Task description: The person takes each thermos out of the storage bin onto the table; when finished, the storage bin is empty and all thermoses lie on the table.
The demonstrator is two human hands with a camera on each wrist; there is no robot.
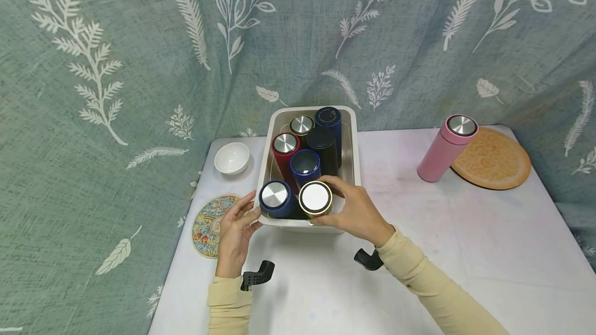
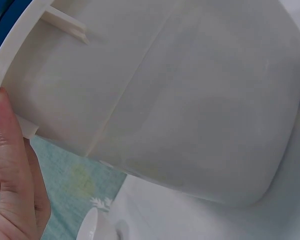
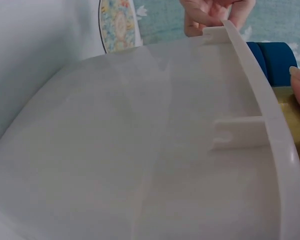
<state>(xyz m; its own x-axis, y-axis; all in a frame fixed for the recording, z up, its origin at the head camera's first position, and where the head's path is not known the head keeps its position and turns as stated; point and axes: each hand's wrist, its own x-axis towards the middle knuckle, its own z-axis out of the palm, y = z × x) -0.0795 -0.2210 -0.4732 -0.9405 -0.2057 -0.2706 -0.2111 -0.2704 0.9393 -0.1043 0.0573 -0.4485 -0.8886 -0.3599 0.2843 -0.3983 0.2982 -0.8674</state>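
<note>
A light grey plastic bin holds several upright insulated bottles. My right hand grips a gold-rimmed bottle by its top at the bin's near side; the right wrist view shows its gold body just inside the rim. At the near left corner, my left hand holds the bin's rim, with a finger beneath the lip in the left wrist view. Close to that corner stands a blue bottle with a silver lid. Behind are a red bottle, a bright blue one and a black one.
A pink bottle stands at the right beside a round orange mat. To the bin's left are a white bowl and a patterned round mat, partly behind my left hand. A leaf-print curtain hangs behind the table.
</note>
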